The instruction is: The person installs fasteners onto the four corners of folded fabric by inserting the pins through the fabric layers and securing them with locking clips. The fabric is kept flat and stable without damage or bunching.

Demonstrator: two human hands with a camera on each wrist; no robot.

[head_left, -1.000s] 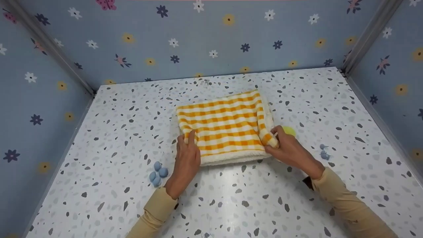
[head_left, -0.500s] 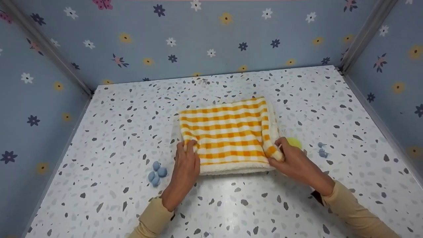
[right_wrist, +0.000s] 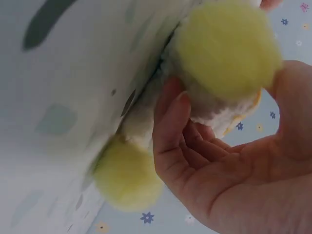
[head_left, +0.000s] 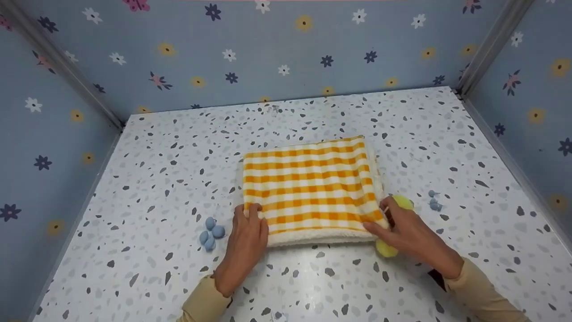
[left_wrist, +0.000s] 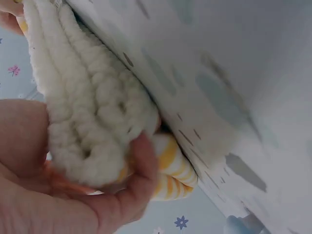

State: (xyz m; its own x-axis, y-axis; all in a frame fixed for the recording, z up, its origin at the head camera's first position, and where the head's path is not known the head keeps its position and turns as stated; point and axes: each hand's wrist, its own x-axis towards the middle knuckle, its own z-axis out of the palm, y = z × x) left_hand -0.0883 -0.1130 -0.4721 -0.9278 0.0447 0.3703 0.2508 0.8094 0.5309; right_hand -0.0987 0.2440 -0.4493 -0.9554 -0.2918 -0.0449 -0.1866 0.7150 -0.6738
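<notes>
A folded yellow-and-white checked blanket point(head_left: 308, 188) with white fleece lining lies on the tabletop in the head view. My left hand point(head_left: 245, 241) grips its near left corner; in the left wrist view, the thumb and fingers curl around the layered fleece edge point(left_wrist: 83, 107). At the near right corner, my right hand point(head_left: 413, 232) has its thumb on the checked side and its fingers curled at the edge. Yellow pompoms point(right_wrist: 229, 48) hang at that corner, one on each side of the right fingers. Part of each hand's grip is hidden in the head view.
Blue ball-like pieces point(head_left: 212, 233) lie in a cluster left of the left hand. Smaller blue pieces point(head_left: 435, 202) lie beyond the right hand. Flower-patterned panels point(head_left: 286, 49) enclose the speckled tabletop point(head_left: 178, 179) at the back and sides.
The blanket has shifted a little toward me with both hands. Its right edge, rolled up before, now lies flatter. A second yellow pompom has come into sight below the right hand.
</notes>
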